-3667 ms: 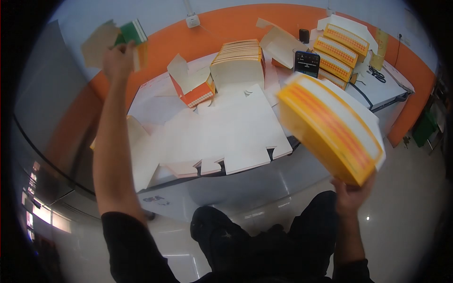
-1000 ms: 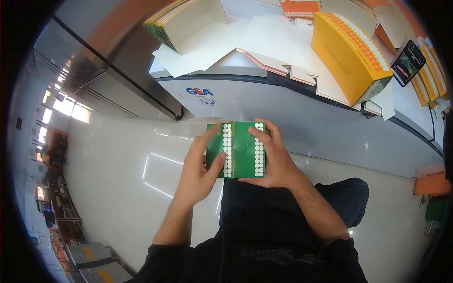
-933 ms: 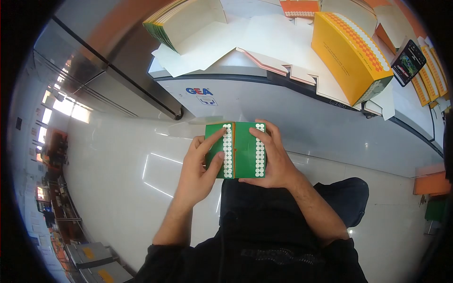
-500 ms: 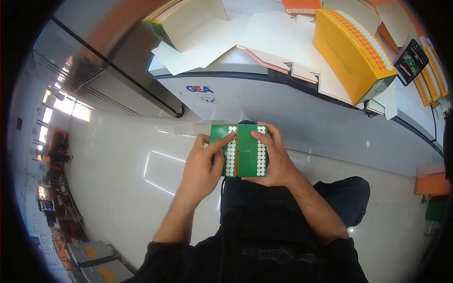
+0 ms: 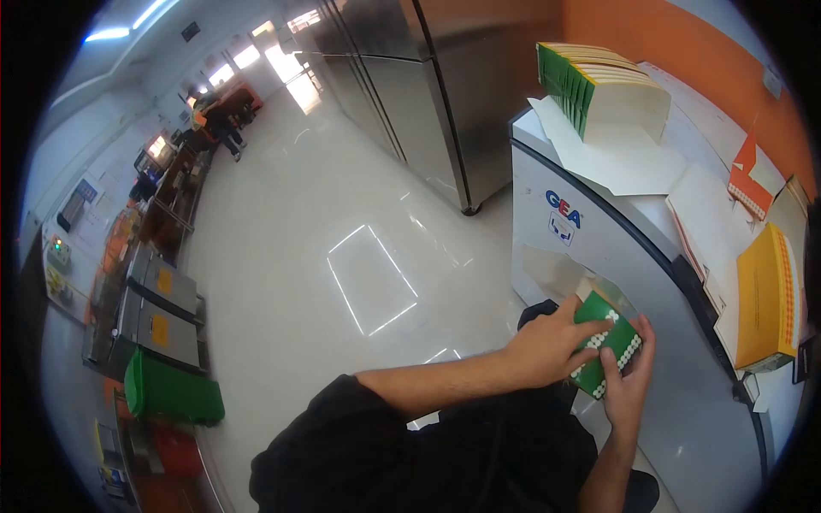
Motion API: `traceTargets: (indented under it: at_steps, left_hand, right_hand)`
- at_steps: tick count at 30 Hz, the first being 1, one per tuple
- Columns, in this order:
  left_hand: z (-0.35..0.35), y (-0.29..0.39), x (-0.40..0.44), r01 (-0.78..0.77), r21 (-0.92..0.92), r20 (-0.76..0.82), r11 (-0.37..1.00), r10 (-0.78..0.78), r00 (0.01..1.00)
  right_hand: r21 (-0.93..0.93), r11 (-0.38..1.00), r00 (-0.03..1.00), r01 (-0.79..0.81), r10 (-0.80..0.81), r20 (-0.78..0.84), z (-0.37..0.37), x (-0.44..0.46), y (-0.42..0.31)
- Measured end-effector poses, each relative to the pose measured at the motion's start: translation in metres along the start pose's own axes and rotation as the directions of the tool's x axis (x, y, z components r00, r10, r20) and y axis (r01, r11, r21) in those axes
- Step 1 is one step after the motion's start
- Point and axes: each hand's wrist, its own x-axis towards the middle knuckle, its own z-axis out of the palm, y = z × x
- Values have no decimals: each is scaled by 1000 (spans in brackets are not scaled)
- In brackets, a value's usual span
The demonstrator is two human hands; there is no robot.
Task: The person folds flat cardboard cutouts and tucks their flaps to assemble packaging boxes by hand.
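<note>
A small green cardboard box [image 5: 609,309] with rows of white dots is held in front of my body at the lower right, tilted. Its pale end flap or inner side shows at the top corner. My left hand [image 5: 547,346] grips it from the left, fingers lying across its dotted face. On the other side, my right hand [image 5: 629,389] wraps its right edge, thumb on the face and fingers behind. Parts of the box are hidden under both hands.
Right of me stands a white GEA chest freezer [image 5: 547,248]; on it lie a stack of green-edged cartons [image 5: 569,90], a yellow box [image 5: 761,299] and flat cardboard. A steel cabinet [image 5: 393,94] stands behind. At left are a green bin [image 5: 175,389] and a distant person [image 5: 218,120].
The view has swung left, so the hands and freezer appear farther right. The box has turned to a slant; both hands stay on it.
</note>
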Motion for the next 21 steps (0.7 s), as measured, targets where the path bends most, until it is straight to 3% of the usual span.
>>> traceTargets:
  at_steps: [3, 6, 12, 16, 21]
  left_hand:
    - [5, 4, -4, -33, -7, -1, 999, 33, 999]
    - [6, 7, -2, -35, 5, 23, 999, 35, 999]
    - [-3, 12, 0, 0, -10, 117, 1000, 1, 993]
    - [-1, 10, -1, -2, -28, 151, 1000, 6, 988]
    - [8, 1, -3, -36, -21, 59, 999, 37, 998]
  right_hand:
    - [-321, 945, 998, 59, -45, 52, -7, 10, -3]
    - [-233, 972, 999, -27, 31, 16, -8, 15, -2]
    - [-305, 949, 997, -83, 80, -22, -1, 18, -19]
    - [-325, 946, 1000, 10, -2, 24, -10, 26, 6]
    - [-318, 948, 993, 29, 10, 121, -5, 24, -13]
